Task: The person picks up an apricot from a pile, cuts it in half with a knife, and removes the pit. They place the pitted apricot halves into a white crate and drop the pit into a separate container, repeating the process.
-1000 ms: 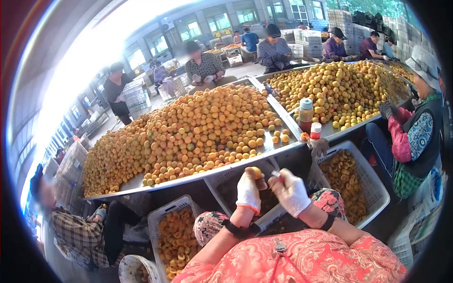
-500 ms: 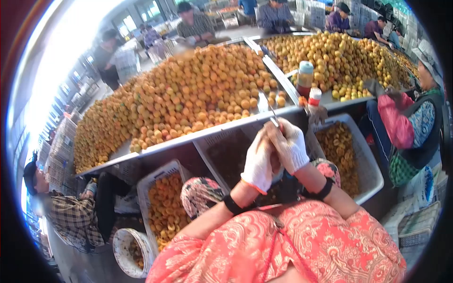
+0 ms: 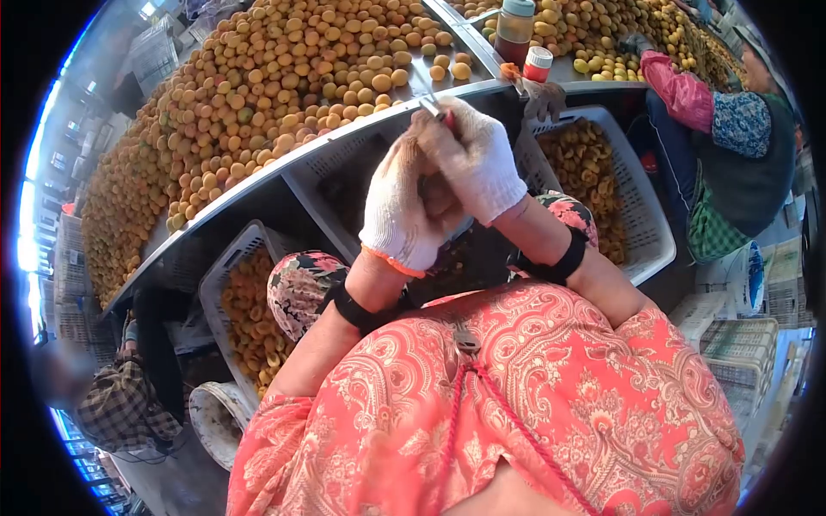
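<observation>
My right hand, in a white knitted glove with stained fingers, is closed round a small knife. Its thin metal blade points up toward the sorting table, and a bit of red shows by the fingers. My left hand, gloved the same way with an orange cuff edge, is pressed against the right one with curled fingers. Whatever it grips is hidden between the palms. Both hands are just in front of the metal table edge, where whole apricots lie heaped.
Crates of split apricots stand on my left and right. A white bucket is at lower left. A jar and a red-and-white container stand on the table divider. Co-workers sit on both sides.
My view has tilted downward, so the table and crates sit higher in the picture. Both hands remain together, with the knife still in the right.
</observation>
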The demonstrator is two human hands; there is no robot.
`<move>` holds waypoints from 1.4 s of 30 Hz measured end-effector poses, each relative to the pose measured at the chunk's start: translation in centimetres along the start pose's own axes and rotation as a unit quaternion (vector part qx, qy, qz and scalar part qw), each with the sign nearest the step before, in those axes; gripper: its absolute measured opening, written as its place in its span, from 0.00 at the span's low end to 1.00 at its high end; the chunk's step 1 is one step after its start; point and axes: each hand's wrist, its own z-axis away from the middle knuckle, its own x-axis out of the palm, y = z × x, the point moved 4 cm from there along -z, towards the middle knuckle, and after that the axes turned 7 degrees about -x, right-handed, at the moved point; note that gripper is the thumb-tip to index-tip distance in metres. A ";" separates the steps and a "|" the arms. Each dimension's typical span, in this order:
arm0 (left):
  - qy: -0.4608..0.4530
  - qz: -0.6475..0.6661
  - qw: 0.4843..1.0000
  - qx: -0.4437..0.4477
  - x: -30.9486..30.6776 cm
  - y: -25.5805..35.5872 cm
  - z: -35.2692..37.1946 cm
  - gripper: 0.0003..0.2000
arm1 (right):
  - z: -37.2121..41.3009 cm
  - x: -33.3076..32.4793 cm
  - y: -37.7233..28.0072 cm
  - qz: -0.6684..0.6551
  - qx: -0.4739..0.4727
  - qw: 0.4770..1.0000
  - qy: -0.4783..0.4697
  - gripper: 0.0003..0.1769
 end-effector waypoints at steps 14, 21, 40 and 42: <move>-0.081 -0.062 0.975 0.198 -2.7 2.7 0.7 0.17 | 3.3 -1.3 -1.6 0.068 -0.002 0.979 -0.193 0.16; -0.073 -0.095 0.968 0.219 -3.1 3.0 0.7 0.16 | 3.2 -1.3 -2.5 0.041 0.056 0.975 -0.211 0.11; -0.011 -0.194 0.930 0.312 -1.8 3.3 0.5 0.12 | 3.9 0.3 -1.1 0.037 0.072 0.973 -0.217 0.21; -0.023 -0.020 0.977 0.210 -2.3 2.3 -0.5 0.11 | 3.9 0.4 -1.1 0.084 0.049 0.976 -0.196 0.15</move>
